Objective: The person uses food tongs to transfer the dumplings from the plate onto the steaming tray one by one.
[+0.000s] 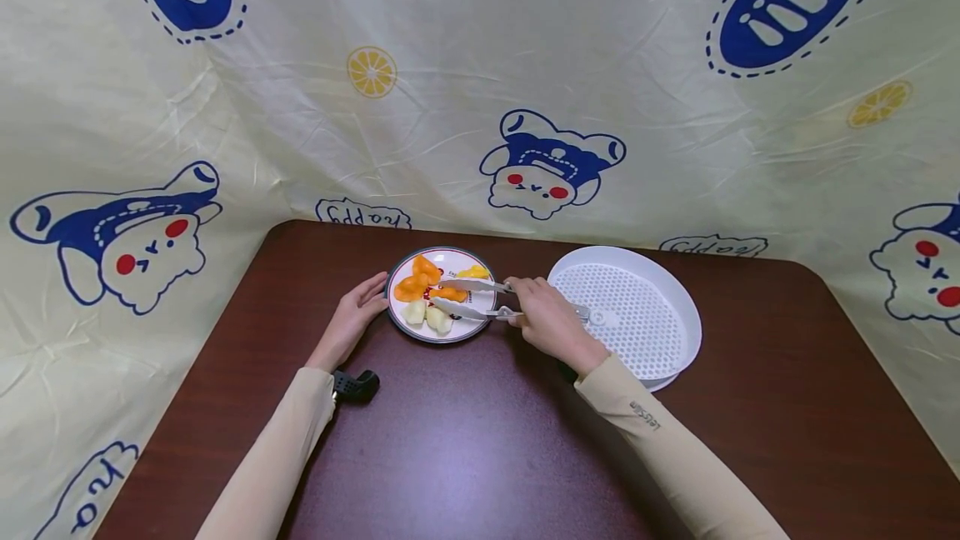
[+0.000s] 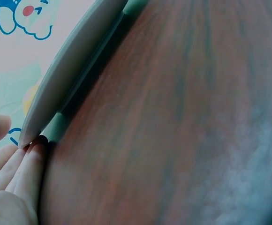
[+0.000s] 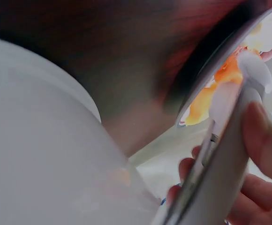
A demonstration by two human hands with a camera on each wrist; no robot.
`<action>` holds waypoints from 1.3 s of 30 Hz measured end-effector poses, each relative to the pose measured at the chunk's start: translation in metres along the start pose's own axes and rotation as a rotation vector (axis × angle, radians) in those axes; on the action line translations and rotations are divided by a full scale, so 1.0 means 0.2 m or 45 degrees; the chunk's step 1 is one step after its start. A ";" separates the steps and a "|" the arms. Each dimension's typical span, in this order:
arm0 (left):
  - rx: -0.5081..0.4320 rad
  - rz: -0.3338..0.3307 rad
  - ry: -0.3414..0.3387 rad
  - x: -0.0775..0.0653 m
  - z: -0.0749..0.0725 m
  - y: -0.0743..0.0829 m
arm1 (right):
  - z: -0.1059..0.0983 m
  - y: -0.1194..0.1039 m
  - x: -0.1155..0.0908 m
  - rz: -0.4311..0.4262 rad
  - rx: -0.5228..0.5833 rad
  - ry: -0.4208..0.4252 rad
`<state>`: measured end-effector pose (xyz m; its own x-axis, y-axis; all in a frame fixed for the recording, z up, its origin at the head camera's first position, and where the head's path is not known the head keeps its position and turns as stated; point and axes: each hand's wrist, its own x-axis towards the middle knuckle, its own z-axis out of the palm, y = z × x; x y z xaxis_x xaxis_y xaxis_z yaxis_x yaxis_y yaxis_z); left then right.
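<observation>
A round white plate (image 1: 444, 338) with a dark rim lies near the table's far side. On it are orange pieces (image 1: 411, 287), pale chunks (image 1: 438, 321) and yellow pieces (image 1: 474, 272), apparently cut fruit. My left hand (image 1: 350, 317) touches the plate's left rim with nearly straight fingers; the left wrist view shows the fingertips (image 2: 32, 161) against the plate's edge. My right hand (image 1: 551, 319) grips a pair of tongs (image 1: 480, 284) by the handles. Their arms are spread apart above an orange piece on the plate's right part. In the right wrist view the thumb (image 3: 262, 136) presses one tong arm.
Right of the plate stands a large round white basket (image 1: 637, 307) with a perforated floor and raised wall, partly behind my right hand and sleeve. A patterned cloth (image 1: 442, 132) hangs behind the dark wooden table (image 1: 450, 440). A black wrist strap (image 1: 356, 387) shows on my left wrist.
</observation>
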<state>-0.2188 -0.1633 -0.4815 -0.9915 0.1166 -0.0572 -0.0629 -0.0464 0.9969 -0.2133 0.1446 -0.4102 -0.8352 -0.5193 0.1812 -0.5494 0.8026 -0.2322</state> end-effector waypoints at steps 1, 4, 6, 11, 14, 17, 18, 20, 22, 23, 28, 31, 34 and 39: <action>0.001 0.000 -0.002 0.00 0.00 0.00 | 0.00 0.00 0.00 -0.002 0.003 0.010; -0.022 0.008 -0.013 0.00 0.00 0.00 | 0.00 0.01 0.00 -0.029 0.024 0.055; -0.035 0.008 -0.019 0.01 0.00 -0.01 | 0.00 0.01 -0.01 -0.050 0.043 0.084; -0.049 -0.007 -0.030 0.00 -0.01 -0.01 | 0.00 0.03 -0.02 -0.065 0.089 0.121; -0.053 -0.012 -0.034 0.00 -0.01 0.00 | -0.02 0.04 -0.03 -0.077 0.118 0.135; -0.060 -0.016 -0.035 0.00 0.00 0.00 | -0.03 0.05 -0.03 -0.089 0.146 0.153; -0.062 -0.016 -0.036 0.00 0.00 0.00 | -0.04 0.05 -0.04 -0.085 0.156 0.155; -0.068 -0.019 -0.036 0.00 0.00 0.00 | -0.06 0.06 -0.05 -0.073 0.177 0.159; -0.068 -0.016 -0.034 0.00 0.00 0.00 | -0.07 0.06 -0.06 -0.066 0.199 0.164; -0.068 -0.015 -0.032 0.00 0.00 0.00 | -0.08 0.06 -0.06 -0.066 0.211 0.168; -0.074 -0.017 -0.024 0.00 0.00 -0.01 | -0.13 0.09 -0.08 -0.062 0.231 0.179; -0.077 -0.015 -0.023 0.00 -0.01 -0.02 | -0.17 0.11 -0.10 -0.043 0.227 0.176; -0.081 -0.011 -0.025 0.00 -0.01 -0.02 | -0.22 0.14 -0.12 -0.025 0.227 0.172; -0.078 -0.013 -0.027 0.00 -0.01 -0.01 | -0.29 0.22 -0.18 0.027 0.218 0.179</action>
<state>-0.2187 -0.1643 -0.4834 -0.9881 0.1387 -0.0658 -0.0808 -0.1055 0.9911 -0.2052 0.2158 -0.3708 -0.8415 -0.4474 0.3029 -0.5381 0.7451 -0.3942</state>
